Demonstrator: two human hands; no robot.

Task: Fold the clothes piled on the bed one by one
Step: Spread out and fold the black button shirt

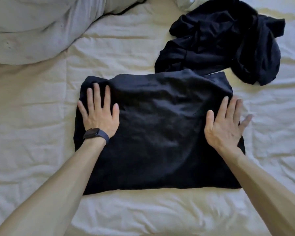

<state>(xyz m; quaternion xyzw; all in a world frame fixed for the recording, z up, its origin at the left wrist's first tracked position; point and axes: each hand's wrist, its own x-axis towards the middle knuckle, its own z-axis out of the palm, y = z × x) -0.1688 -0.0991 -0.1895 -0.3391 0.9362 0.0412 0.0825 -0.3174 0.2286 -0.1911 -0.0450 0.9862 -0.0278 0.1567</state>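
Bed (143, 215) lower frame | left hand (99, 114), right hand (226, 123) flat, ungripping, pressing dark garment (160, 133) smooth, centre | unfolded pile (220, 45) upper right

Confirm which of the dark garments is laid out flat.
The near garment, spread into a rough rectangle, with the left hand and right hand pressing flat at its side edges. The dark heap beyond it, to the right, is crumpled.

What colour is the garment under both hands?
The garment is plain dark navy, almost black; head view.
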